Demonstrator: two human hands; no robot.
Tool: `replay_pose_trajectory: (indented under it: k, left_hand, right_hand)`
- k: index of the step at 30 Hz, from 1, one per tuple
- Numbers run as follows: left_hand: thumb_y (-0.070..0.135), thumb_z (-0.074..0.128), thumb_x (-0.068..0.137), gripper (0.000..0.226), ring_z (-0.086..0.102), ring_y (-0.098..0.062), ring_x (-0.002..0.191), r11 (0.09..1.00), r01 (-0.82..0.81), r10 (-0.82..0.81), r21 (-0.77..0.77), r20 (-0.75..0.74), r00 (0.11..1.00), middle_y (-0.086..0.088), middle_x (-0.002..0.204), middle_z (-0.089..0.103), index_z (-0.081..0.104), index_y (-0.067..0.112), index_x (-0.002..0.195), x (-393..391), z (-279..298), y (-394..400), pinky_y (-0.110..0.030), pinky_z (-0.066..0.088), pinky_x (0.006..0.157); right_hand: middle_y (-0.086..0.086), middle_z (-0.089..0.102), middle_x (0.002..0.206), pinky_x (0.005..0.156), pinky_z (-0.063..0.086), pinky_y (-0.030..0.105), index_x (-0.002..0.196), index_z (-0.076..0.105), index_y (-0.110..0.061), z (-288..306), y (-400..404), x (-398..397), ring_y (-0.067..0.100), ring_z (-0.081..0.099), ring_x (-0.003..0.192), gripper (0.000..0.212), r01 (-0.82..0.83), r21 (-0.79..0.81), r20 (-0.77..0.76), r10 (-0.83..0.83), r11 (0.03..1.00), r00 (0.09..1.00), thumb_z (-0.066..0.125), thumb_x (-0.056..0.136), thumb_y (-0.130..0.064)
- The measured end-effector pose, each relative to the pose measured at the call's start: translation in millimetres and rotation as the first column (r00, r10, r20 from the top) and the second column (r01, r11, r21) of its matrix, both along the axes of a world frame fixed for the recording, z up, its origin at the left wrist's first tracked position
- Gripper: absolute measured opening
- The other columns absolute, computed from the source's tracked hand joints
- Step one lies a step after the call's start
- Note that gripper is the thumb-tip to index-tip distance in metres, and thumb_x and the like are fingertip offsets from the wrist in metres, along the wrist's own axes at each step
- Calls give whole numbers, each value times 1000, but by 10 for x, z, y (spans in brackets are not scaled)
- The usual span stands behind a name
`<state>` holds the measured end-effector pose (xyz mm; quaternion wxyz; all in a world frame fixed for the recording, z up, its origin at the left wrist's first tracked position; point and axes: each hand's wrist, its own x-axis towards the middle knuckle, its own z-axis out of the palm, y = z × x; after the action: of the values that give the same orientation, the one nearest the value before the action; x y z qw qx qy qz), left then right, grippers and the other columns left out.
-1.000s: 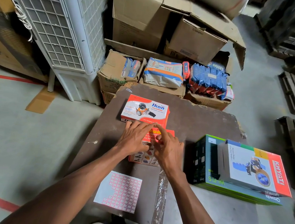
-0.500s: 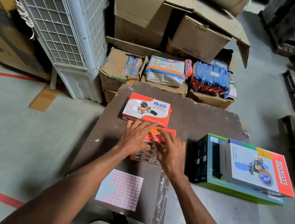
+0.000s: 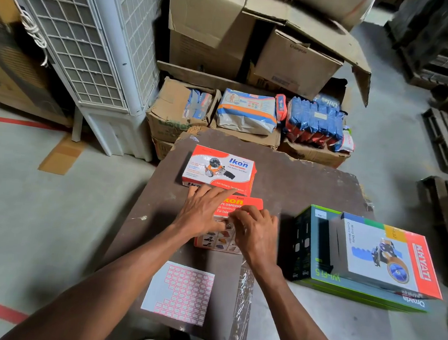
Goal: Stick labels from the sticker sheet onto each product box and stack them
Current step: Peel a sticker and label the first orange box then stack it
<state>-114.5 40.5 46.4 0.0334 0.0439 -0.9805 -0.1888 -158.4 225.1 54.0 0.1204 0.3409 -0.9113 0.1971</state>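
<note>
An orange tape-dispenser box (image 3: 244, 204) lies flat at the middle of the brown table (image 3: 297, 181). My left hand (image 3: 205, 210) rests flat on its top with the fingers spread. My right hand (image 3: 256, 231) sits beside it, fingers bent, fingertips pressing on the box's face. Whether a label lies under the fingertips is hidden. A white and orange Ikon box (image 3: 219, 169) lies just beyond, touching the orange box. The sticker sheet (image 3: 179, 292), with pink-edged labels and a bare upper left part, lies near the table's front edge.
At the right, a Khyati box (image 3: 388, 257) is stacked on a dark green-edged box (image 3: 307, 245). A strip of clear tape (image 3: 242, 301) is stuck to the table. Cardboard cartons (image 3: 294, 62), packets and a white air cooler (image 3: 93, 44) stand beyond the table. Pallets (image 3: 447, 140) lie at right.
Both hands stay on the orange box. My right hand's fingers have curled and slid slightly toward the box's near half; my left hand has barely moved.
</note>
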Motion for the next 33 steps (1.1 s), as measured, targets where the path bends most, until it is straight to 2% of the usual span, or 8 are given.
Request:
replay_pose_trajectory:
  k: [4,8,12,16,19,23,30,33]
  left_hand:
    - [48,77,74,96,36,-18,135,1000,2,-2,-8,-1,1000,8,154,41,28,37,156,2,22,4,-47,32,111]
    - [47,80,75,93,39,-20,135,1000,10,-10,-13,-27,1000,7,151,45,32,37,154,17,-27,1,-48,32,109]
    - [47,77,75,91,39,-19,133,1000,13,-13,-15,-27,1000,8,150,46,32,38,154,16,-23,-6,-43,31,107]
    - [47,76,74,95,35,-17,135,1000,11,-11,2,-5,1000,9,153,42,29,38,155,19,-2,-8,-43,27,110]
    - [51,74,75,94,35,-17,135,1000,19,-19,0,-14,1000,8,152,42,28,38,156,25,-11,-11,-43,28,110]
    - [52,76,76,94,37,-18,135,1000,18,-18,1,-24,1000,8,152,43,29,38,156,19,-30,-17,-44,29,111]
    - [51,74,77,91,35,-17,139,1000,19,-18,16,-24,1000,8,154,41,29,37,156,7,-19,-28,-44,26,113]
    - [50,75,77,93,35,-18,139,999,15,-15,30,-16,1000,8,155,41,28,37,156,2,-26,-32,-45,25,113]
  right_hand:
    - [-12,69,107,72,23,32,104,76,-33,-25,47,-19,18,54,87,15,-66,13,-58,67,998,996,76,89,-36]
    - [-10,66,109,72,30,36,107,72,-34,14,14,39,22,54,89,29,-103,135,-82,114,986,990,79,81,-24]
    - [-12,63,111,71,30,35,110,66,-34,43,-46,71,23,52,90,32,-73,136,-5,75,988,997,71,80,-23]
    - [-15,67,112,74,39,35,114,66,-33,2,-13,34,19,56,93,31,-26,-60,149,35,998,988,73,86,-25]
    - [-17,68,103,73,41,37,103,68,-35,-7,21,-16,13,55,87,11,-31,-176,190,65,984,980,72,92,-36]
    - [-15,64,107,69,38,36,101,71,-37,-49,-27,-13,15,51,92,13,-60,-27,96,62,998,993,74,88,-39]
    - [-19,67,112,72,25,32,102,71,-36,17,9,-75,14,53,98,11,-75,9,40,75,997,996,68,94,-42]
    - [-17,64,122,79,34,33,114,65,-33,21,-2,-79,17,55,108,27,-55,30,78,52,998,996,73,89,-39]
